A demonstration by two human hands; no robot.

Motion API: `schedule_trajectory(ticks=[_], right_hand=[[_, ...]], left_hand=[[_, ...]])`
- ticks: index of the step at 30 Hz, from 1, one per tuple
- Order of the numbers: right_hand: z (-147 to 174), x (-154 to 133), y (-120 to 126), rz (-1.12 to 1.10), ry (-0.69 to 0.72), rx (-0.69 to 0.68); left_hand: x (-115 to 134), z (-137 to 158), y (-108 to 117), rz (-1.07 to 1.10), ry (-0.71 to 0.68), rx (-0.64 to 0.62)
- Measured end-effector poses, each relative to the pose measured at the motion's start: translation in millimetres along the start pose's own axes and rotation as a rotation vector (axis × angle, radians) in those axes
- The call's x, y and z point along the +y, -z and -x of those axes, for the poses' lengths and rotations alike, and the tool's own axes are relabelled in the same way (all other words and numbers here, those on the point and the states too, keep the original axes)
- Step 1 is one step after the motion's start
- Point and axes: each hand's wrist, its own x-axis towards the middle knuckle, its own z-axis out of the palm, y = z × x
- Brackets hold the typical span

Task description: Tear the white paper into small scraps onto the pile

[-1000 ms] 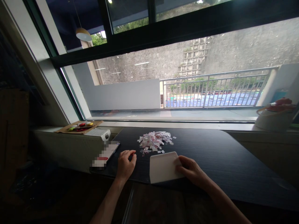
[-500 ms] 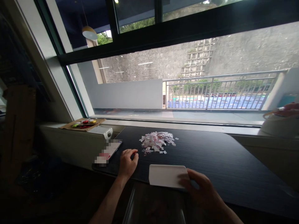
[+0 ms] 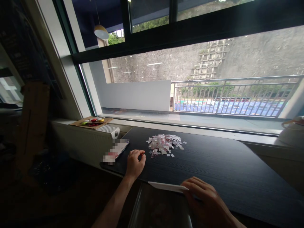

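My right hand [image 3: 204, 198] grips a shallow white tray [image 3: 166, 186] by its right end. The tray is seen nearly edge-on, above a clear plastic container [image 3: 163, 207] at the table's near edge. That container's contents are too dark to make out. My left hand [image 3: 136, 163] rests on the dark table with its fingers curled and thumb and forefinger close together; whether anything tiny is between them is hidden. Just beyond it lies a heap of small white and pinkish paper-like pieces [image 3: 163, 144], with a few loose ones around.
Left of my left hand, a phone-like flat thing [image 3: 117, 152], partly blurred out, lies on the black table [image 3: 213, 164]. Brightly coloured items lie on brown cardboard [image 3: 78, 123] by the window. A white radiator-like unit [image 3: 110, 130] borders the table's left corner.
The white tray has tilted from showing its broad face to nearly edge-on and lowered slightly over the container. My left hand keeps its pose. The whole view has shifted a little.
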Motion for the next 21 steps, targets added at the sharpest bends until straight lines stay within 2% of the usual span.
schedule_trajectory(ticks=[5, 7, 10, 12, 16, 18, 21], right_hand=[[3, -1, 5, 0.023, -0.022, -0.111], [1, 8, 11, 0.022, -0.059, -0.028], [-12, 33, 23, 0.1, -0.154, 0.184], [-23, 53, 28, 0.147, -0.235, 0.247], [-33, 79, 38, 0.143, -0.328, 0.176], [-27, 82, 46, 0.133, -0.369, 0.122], [-18, 78, 56, 0.178, -0.428, 0.14]], left_hand=[[1, 1, -1, -0.009, 0.0, 0.0], [1, 1, -2, -0.01, -0.007, 0.001], [0, 1, -2, -0.009, -0.024, 0.001], [-1, 1, -2, -0.007, -0.035, 0.0], [-5, 0, -3, -0.005, -0.047, 0.003], [-6, 0, -4, -0.005, -0.048, 0.004], [-8, 1, -6, -0.007, -0.048, -0.002]])
